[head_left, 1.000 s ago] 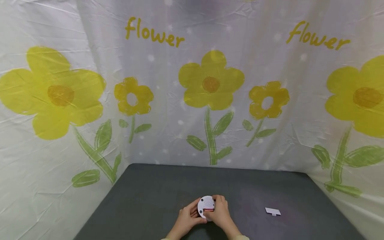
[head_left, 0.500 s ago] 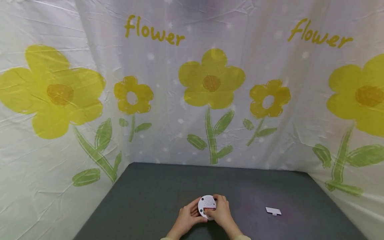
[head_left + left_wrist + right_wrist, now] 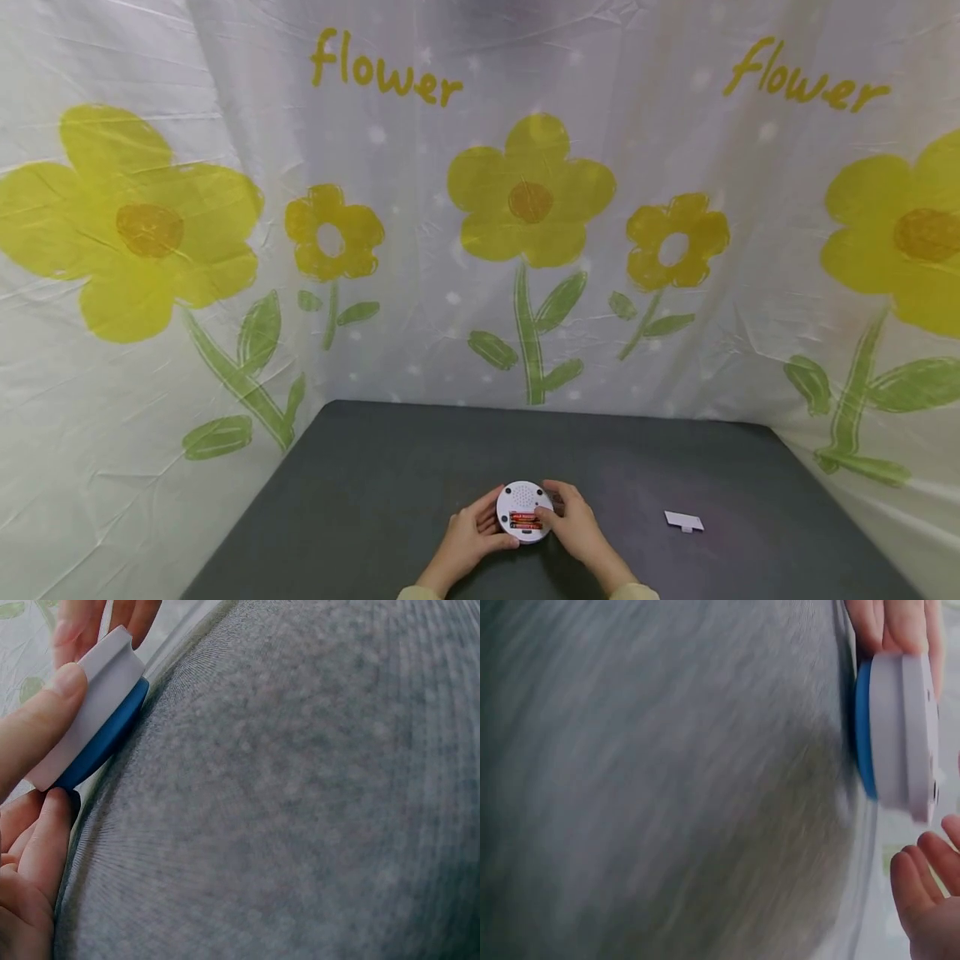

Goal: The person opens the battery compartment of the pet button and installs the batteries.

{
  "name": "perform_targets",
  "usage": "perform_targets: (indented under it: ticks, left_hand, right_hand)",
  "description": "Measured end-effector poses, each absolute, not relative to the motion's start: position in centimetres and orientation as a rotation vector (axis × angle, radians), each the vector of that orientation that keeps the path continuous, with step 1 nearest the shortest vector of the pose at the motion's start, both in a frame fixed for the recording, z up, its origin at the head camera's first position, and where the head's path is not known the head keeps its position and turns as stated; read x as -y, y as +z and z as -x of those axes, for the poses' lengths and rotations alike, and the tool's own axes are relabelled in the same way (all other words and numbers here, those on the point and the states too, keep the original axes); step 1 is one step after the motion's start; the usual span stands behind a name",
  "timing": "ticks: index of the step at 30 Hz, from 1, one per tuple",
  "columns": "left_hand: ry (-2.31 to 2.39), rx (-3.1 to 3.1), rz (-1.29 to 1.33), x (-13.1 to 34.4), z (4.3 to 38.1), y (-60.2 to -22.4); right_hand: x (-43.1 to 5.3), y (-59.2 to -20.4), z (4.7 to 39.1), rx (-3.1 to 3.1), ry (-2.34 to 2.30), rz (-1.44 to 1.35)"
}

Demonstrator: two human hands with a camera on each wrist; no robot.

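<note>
A round white battery-powered device [image 3: 524, 497] shows its back, with a patch of speaker holes and several dark feet. Two red batteries [image 3: 527, 521] lie side by side in its uncovered compartment. My left hand [image 3: 468, 540] grips the device by its left edge, thumb on the white casing [image 3: 94, 712] and fingers under the blue far side [image 3: 105, 739]. At the right edge is my right hand [image 3: 576, 522], its fingers loosely bent. The right wrist view has this hand's fingertips [image 3: 904, 881] apart from the casing; in the head view its thumb overlaps the device.
A white rectangular battery cover [image 3: 684, 521] with a small tab lies on the dark grey table [image 3: 420, 450], right of my hands. Behind the table hangs a white curtain [image 3: 420, 333] printed with yellow flowers.
My right hand has drawn back to the right from the battery compartment, and its thumb no longer covers the batteries. Both are now in sight. The left hand keeps its hold on the device.
</note>
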State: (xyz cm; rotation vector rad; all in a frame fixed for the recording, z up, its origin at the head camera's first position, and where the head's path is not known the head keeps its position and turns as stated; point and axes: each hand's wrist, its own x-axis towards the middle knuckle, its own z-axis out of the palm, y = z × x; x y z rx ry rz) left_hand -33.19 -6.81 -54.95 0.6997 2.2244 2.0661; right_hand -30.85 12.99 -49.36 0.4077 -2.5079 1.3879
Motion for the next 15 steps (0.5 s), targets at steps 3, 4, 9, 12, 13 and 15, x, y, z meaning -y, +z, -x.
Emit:
perform_targets:
  ticks: [3, 4, 9, 12, 13, 15]
  left_hand:
    - [2.075, -2.215, -0.696, 6.8, 33.2, -54.8]
    - [2.078, -2.214, -0.705, 6.7, 33.2, -54.8]
    - [2.086, -2.200, -0.690, 6.8, 33.2, -54.6]
    - [2.084, -2.194, -0.671, 6.8, 33.1, -54.5]
    - [2.083, -2.192, -0.668, 6.8, 33.1, -54.5]
    - [2.083, -2.190, -0.663, 6.8, 33.0, -54.5]
  right_hand:
    - [-14.0, -49.5, 30.8, 2.506, 1.395, -0.355]
    - [-14.4, -49.6, 30.8, 2.504, 1.393, -0.338]
    - [-16.5, -49.7, 30.8, 2.493, 1.360, -0.276]
    - [-17.9, -49.7, 30.9, 2.486, 1.351, -0.238]
    - [-18.4, -49.6, 30.9, 2.485, 1.348, -0.224]
    - [-19.4, -49.5, 30.8, 2.497, 1.340, -0.194]
